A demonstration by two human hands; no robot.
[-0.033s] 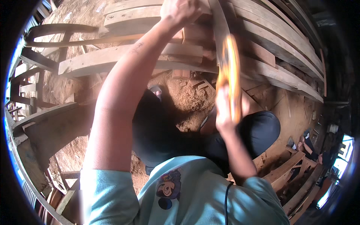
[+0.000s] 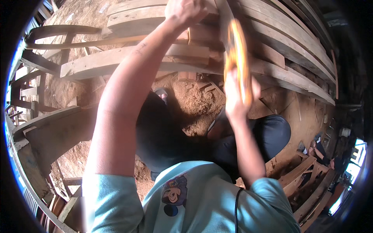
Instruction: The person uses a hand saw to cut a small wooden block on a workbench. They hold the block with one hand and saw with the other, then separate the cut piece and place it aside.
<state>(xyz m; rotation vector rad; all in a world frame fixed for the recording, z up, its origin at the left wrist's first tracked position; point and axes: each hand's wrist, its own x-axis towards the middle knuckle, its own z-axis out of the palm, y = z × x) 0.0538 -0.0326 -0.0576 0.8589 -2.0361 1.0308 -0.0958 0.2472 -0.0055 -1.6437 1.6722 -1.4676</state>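
Note:
My right hand is closed round the yellow handle of a hand saw. Its blurred metal blade reaches up across the wooden beams at the top centre. Left of the blade, my left hand grips a pale board, its fingertips partly cut off by the upper edge of the view. A shorter board lies nearer me, below the left hand.
Long planks run off to the right. Wooden frames stand at left. Sawdust covers the ground by my bent legs. Another person's legs show at the far right beside timber pieces.
My right hand and the saw have moved forward, up the picture, away from my body. My left hand stays in about the same place.

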